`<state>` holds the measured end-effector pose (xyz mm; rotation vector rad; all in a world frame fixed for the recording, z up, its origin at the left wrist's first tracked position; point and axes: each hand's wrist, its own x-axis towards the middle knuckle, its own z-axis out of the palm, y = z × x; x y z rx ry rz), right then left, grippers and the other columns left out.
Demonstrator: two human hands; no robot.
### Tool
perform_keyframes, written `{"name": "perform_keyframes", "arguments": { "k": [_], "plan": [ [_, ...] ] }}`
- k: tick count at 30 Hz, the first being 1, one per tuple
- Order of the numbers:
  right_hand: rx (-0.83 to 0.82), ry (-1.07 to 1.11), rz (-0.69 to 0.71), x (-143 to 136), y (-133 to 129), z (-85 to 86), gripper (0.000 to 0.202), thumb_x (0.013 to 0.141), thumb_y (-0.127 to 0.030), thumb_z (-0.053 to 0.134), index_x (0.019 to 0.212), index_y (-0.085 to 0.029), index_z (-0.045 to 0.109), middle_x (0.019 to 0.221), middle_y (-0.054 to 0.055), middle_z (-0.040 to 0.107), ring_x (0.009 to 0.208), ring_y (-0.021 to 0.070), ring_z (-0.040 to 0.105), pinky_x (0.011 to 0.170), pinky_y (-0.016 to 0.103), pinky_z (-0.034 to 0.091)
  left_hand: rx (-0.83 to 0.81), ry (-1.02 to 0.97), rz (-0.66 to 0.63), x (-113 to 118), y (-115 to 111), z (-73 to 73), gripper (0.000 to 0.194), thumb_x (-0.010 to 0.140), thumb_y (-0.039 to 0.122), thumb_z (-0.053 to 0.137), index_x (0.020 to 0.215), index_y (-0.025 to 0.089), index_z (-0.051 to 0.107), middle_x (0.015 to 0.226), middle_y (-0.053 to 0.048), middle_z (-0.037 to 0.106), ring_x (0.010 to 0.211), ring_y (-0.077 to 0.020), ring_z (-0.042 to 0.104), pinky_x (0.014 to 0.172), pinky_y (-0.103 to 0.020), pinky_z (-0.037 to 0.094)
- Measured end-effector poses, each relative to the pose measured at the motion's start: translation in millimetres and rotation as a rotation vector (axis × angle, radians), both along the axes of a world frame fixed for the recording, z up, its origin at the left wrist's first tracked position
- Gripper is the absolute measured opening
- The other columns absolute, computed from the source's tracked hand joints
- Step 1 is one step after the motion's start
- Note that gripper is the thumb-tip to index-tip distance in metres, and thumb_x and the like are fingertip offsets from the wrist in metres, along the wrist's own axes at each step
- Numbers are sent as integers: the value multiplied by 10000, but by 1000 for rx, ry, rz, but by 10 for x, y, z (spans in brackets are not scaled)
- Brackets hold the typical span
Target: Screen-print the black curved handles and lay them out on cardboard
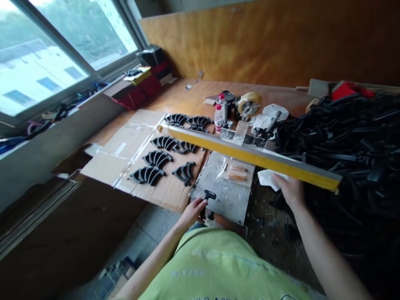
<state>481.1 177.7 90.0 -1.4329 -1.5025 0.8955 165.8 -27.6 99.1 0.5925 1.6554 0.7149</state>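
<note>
My left hand [197,206] is closed on a small black plastic part [210,194], whose blocky end sticks out past the fingertips over a grey metal plate [228,204]. My right hand [291,189] pinches a white cloth or paper wipe [269,179], just below a long yellow-and-grey bar [250,152] that crosses above the bench. On the plate lies a clear plastic bag [239,173] with orange pieces inside. To the left, curved black parts [148,175] are laid out in fanned groups on flattened cardboard [175,193].
A large heap of black parts [331,133] covers the right side. Behind the bar stand a red-capped bottle [218,118] and a tape roll [249,104]. Red boxes [134,93] sit by the window at the back left.
</note>
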Motion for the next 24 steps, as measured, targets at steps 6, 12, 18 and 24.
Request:
{"name": "perform_keyframes", "arguments": {
  "k": [6,12,18,24],
  "plan": [
    [-457,192,603,-1315,-996,-86,278,695,-409,670,860,-186,653,726,4,649,623,147,576,579,247,438,-25,127,-110,-209,-369,-277,513,753,696,499,866,200,568,697,-10,602,610,-162,571,443,-247,491],
    [-338,-141,792,-2159,-1065,-169,254,653,-243,700,893,-211,625,740,-38,626,676,132,563,618,216,412,17,81,-90,-231,-470,-396,468,774,633,518,936,205,618,726,-18,641,605,-162,608,446,-211,464],
    [-275,-480,887,-2290,-1036,-233,199,670,-283,743,685,-193,566,661,-24,605,656,129,539,583,213,348,53,50,-39,-214,-480,-423,479,774,610,544,986,195,653,704,-16,652,550,-158,599,445,-226,464],
    [-337,-503,903,-2240,-1007,-185,206,678,-304,733,675,-187,563,642,-28,595,643,123,536,553,207,325,60,58,-41,-180,-483,-427,501,776,627,533,972,183,658,697,-10,638,525,-153,589,425,-233,464]
  ]
}}
